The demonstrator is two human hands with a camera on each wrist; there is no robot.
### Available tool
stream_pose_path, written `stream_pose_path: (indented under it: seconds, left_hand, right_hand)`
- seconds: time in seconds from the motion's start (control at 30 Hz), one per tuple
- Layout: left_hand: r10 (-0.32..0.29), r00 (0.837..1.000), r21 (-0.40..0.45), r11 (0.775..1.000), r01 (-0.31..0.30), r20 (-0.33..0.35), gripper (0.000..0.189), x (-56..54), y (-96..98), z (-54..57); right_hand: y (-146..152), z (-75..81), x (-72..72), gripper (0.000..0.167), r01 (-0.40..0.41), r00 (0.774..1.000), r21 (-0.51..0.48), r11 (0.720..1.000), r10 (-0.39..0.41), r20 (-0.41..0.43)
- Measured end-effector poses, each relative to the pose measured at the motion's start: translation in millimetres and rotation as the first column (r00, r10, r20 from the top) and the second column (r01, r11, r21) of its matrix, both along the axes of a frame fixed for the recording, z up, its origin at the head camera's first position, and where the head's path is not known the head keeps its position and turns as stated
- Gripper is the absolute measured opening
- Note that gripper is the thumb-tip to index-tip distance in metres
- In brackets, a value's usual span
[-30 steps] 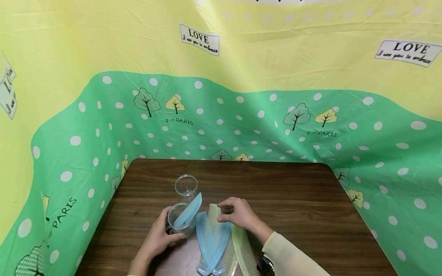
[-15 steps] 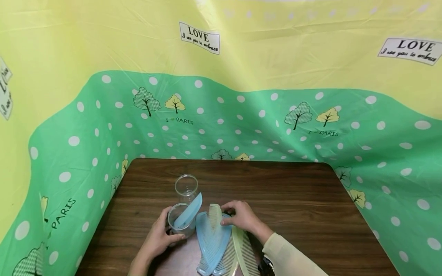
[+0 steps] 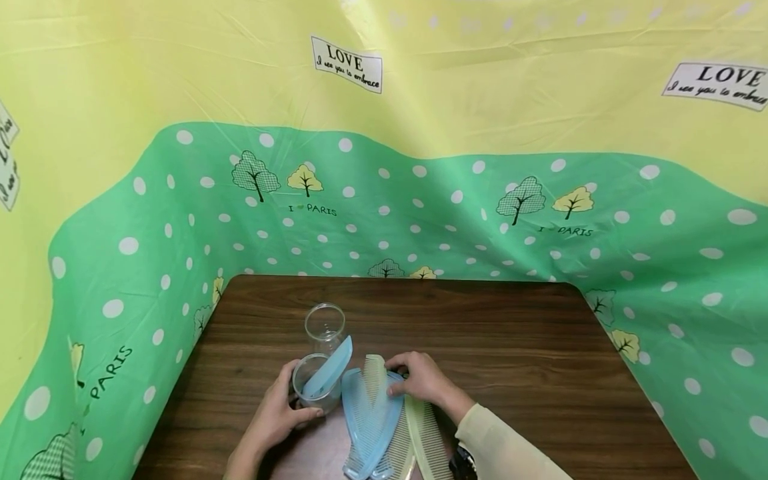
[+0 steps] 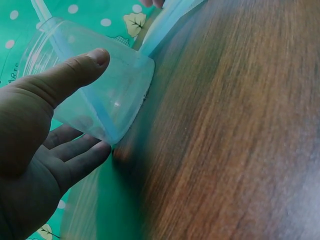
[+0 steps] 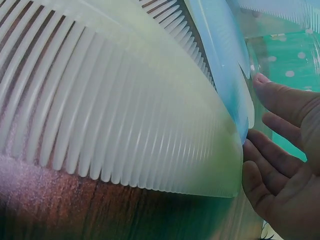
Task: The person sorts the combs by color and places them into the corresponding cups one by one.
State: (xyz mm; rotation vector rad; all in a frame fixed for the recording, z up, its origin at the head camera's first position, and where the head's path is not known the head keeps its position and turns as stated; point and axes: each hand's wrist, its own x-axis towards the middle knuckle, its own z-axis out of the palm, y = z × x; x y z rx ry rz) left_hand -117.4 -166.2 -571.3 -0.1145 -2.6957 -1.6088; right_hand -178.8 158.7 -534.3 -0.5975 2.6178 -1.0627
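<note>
My left hand (image 3: 273, 413) curls round a clear jar (image 3: 316, 403), thumb on one side and fingers on the other; a blue comb (image 3: 329, 368) leans inside, its end above the rim. The left wrist view shows the jar (image 4: 125, 80) close to the table. Right of it lies a fanned pile: a blue comb (image 3: 353, 393) on the left, another blue comb (image 3: 387, 427) crossing it, and a pale yellow comb (image 3: 375, 370) partly beneath. My right hand (image 3: 423, 379) pinches the crossing blue comb's upper end. In the right wrist view, fingertips (image 5: 257, 137) meet this blue comb (image 5: 220, 40).
A second clear jar (image 3: 325, 323) stands behind the held one. Yellow-green combs (image 3: 423, 433) fan out toward the near edge, beside a black object (image 3: 462, 463) by the right sleeve. A dark wooden table (image 3: 510, 347) lies beneath, with a printed curtain (image 3: 444, 207) around it.
My right hand has come slightly down and right from above the pale yellow comb onto the blue comb's end, which has shifted slightly right. The left hand and its jar stay put.
</note>
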Motion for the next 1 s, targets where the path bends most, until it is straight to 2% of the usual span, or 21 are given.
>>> stream_pose_path:
  seconds: [0.23, 1.0]
  left_hand:
    - [-0.002, 1.0, 0.021, 1.0, 0.002, 0.007, 0.099, 0.5, 0.7, 0.4]
    - [-0.007, 1.0, -0.012, 1.0, 0.007, 0.019, 0.099, -0.5, -0.5, 0.6]
  right_hand:
    - [-1.4, -2.1, -1.6, 0.046, -0.012, 1.0, 0.017, 1.0, 0.012, 0.003]
    - [-5.0, -10.1, -5.9, 0.04, -0.011, 1.0, 0.021, 1.0, 0.011, 0.015]
